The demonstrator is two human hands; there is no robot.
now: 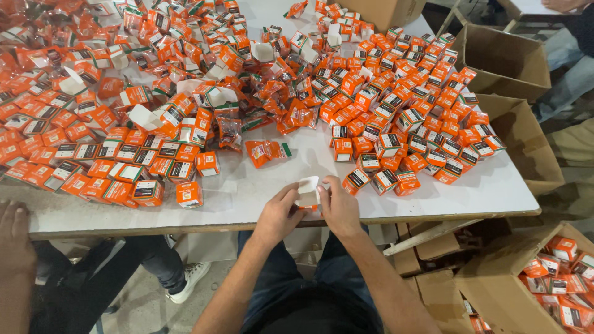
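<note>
Holding small orange box (307,193), both hands (279,213), white table (260,185)

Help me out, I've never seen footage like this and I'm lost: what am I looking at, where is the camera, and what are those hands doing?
There is no machine here. The one picture comes from a camera worn on a person's head, looking down at their own two bare hands. The left hand and right hand together hold a small box, white inside with its flap open, at the near edge of a white table. The table is covered with many small orange boxes, some lined up in rows, plus a heap of orange packets. Brown cardboard cartons stand to the right; one on the floor holds more orange boxes. Another person's hand rests at the table's left edge.
</note>
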